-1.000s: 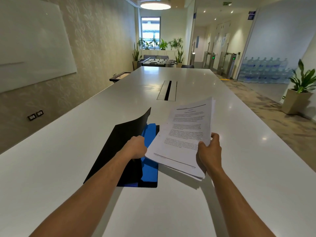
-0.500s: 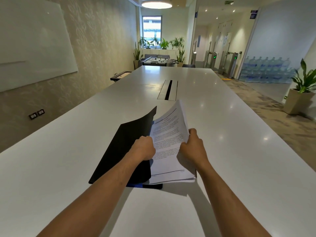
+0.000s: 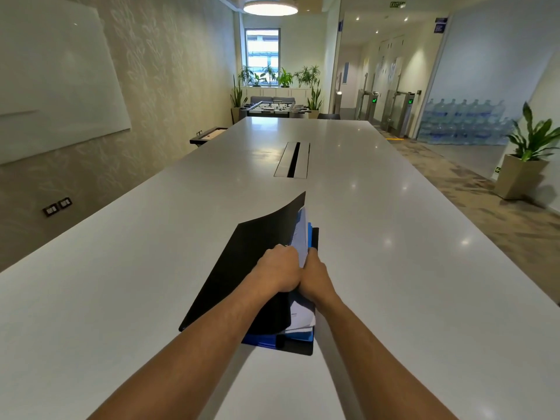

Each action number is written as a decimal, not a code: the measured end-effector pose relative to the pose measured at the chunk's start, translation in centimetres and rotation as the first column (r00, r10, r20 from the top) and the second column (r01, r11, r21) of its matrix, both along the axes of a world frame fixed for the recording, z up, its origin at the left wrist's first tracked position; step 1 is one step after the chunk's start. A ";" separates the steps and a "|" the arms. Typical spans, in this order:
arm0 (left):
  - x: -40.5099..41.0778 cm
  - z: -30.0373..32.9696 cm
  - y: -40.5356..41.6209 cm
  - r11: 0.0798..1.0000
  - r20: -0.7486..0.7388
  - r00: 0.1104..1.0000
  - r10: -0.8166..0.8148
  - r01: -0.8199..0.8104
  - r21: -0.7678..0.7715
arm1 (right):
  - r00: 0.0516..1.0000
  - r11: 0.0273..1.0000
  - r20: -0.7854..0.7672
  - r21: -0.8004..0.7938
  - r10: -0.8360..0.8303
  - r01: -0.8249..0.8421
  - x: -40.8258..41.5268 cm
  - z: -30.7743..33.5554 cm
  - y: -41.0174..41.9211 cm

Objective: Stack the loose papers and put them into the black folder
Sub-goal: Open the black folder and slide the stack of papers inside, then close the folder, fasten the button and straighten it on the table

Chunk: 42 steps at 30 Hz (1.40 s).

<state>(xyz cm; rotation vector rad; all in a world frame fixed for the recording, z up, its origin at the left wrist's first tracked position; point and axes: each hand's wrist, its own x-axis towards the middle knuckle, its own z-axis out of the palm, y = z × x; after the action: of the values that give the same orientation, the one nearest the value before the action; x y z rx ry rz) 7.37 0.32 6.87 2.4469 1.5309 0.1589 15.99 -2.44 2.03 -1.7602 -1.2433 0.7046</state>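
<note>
The black folder [image 3: 239, 268] lies on the white table [image 3: 121, 283] in front of me, its front cover lifted and curled up. My left hand [image 3: 277, 272] grips that cover's right edge. The stack of white papers [image 3: 300, 234] sits inside the folder, tilted against the cover, over a blue inner sheet [image 3: 309, 234]. My right hand [image 3: 315, 277] holds the papers' right edge, pressed against my left hand. Most of the stack is hidden by the cover and my hands; its lower corner shows near the folder's front edge.
A recessed cable slot [image 3: 292, 160] runs along the table's middle beyond the folder. A whiteboard [image 3: 51, 83] hangs on the left wall. A potted plant [image 3: 521, 165] stands on the floor to the right, with stacked water bottles [image 3: 463, 122] behind glass.
My right hand carried the paper stack leftwards from beside the folder into it. The stack now stands under the raised cover, and my two hands have come together.
</note>
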 end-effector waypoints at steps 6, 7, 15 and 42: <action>0.9 0.4 -0.9 0.998 -0.062 0.997 -0.050 0.053 0.045 | 0.975 0.980 0.142 -0.124 0.170 -0.153 0.0 -1.5 0.2; 1.0 0.3 -1.0 0.997 -0.059 0.997 -0.056 0.059 0.041 | 0.973 0.978 0.154 -0.144 0.169 -0.148 -0.1 -1.6 0.2; 1.1 0.2 -0.9 0.998 0.010 0.998 -0.054 0.055 -0.018 | 0.795 0.969 0.597 -0.243 0.107 0.052 1.1 -1.3 -0.2; 1.3 -1.5 -0.2 0.999 0.141 0.990 -0.026 0.032 -0.039 | 0.919 0.990 0.394 -0.135 0.016 0.041 4.6 -2.7 0.2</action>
<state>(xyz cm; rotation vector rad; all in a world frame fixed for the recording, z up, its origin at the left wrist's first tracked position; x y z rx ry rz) 8.63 0.12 5.42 2.3696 1.4248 0.2854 20.58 -2.20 -0.64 -2.0980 -1.4748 0.4482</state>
